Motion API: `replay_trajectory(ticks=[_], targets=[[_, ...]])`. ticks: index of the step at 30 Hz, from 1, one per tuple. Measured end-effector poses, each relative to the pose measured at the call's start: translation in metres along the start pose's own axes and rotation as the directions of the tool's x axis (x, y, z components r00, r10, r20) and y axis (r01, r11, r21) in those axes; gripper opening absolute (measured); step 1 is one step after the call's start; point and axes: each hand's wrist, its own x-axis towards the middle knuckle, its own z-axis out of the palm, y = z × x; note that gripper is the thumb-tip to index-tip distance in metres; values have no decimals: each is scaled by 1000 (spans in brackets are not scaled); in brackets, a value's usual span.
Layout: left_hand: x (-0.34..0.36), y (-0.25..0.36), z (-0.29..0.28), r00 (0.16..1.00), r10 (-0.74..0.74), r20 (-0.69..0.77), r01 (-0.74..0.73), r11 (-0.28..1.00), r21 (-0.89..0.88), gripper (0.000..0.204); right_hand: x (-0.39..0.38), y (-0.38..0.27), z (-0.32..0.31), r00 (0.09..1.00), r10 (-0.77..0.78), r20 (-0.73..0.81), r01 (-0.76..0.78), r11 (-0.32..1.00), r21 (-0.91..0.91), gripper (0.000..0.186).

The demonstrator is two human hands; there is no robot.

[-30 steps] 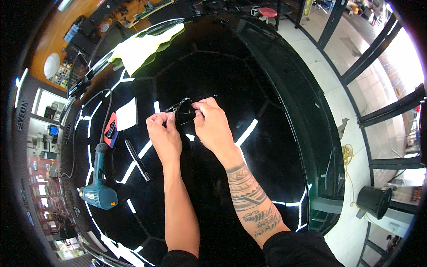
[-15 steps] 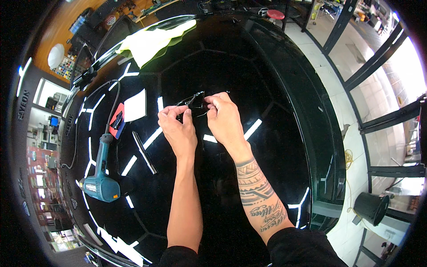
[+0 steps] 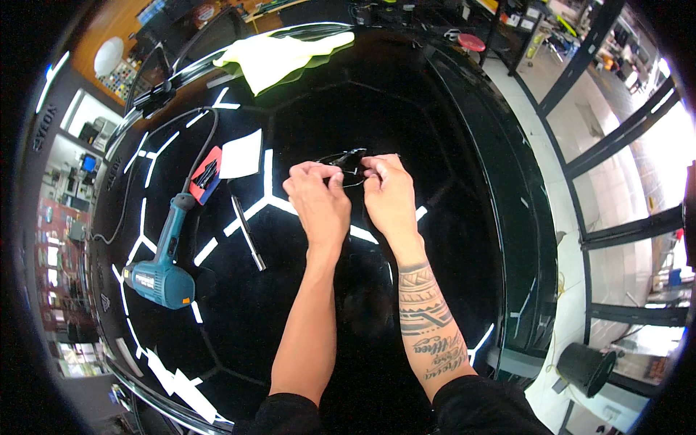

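I am working on a thin strip of dark film (image 3: pixel 353 161) on the glossy black surface (image 3: pixel 464 217), and I judge the job to be in its middle: part of the strip is lifted clear of the black, curling up in a loose loop, while the rest of the panel around it looks flat and untouched, so whatever trimming or peeling this piece needs is begun but not finished. My left hand (image 3: pixel 319 196) sits just beside the near end of the strip, its fingers (image 3: pixel 328 176) drawn together in a pinch on that end; my right hand (image 3: pixel 388 194) is just on the other side of the strip, its fingers (image 3: pixel 371 167) likewise closed tight on it, so the strip hangs between the two hands, touching both. I cannot tell whether its far tip rests on the black or stands free. Well to the left of the strip lies the blue heat gun (image 3: pixel 161 264) on its side with its cord (image 3: pixel 148 170) running away from me. Between the heat gun and the strip lie a slim dark stick (image 3: pixel 248 232), a white sheet (image 3: pixel 241 154) and a red card (image 3: pixel 206 174) with small dark bits on it. Beyond the strip, at the far edge, a pale yellow cloth (image 3: pixel 275 56) is bunched up.
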Motion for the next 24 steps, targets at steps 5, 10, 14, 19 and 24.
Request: replay_trajectory(ticks=[5,10,14,19,24], targets=[[-2,3,-4,998,-21,-65,18,999,-52,11,-1,0,0,999,12,40,-13,999,29,27],[-1,8,-7,993,-32,-114,24,997,-71,13,0,0,-2,996,39,82,-39,999,-7,26],[1,6,-1,990,-54,-130,49,998,-41,12,-1,1,-3,997,33,74,-32,999,-21,26],[2,5,-1,991,-75,-109,72,997,-30,12,-1,-2,-2,998,25,59,-24,1000,-21,26],[4,1,0,994,-50,-100,48,998,-27,12,0,-5,-2,998,34,59,-31,998,-53,24]])
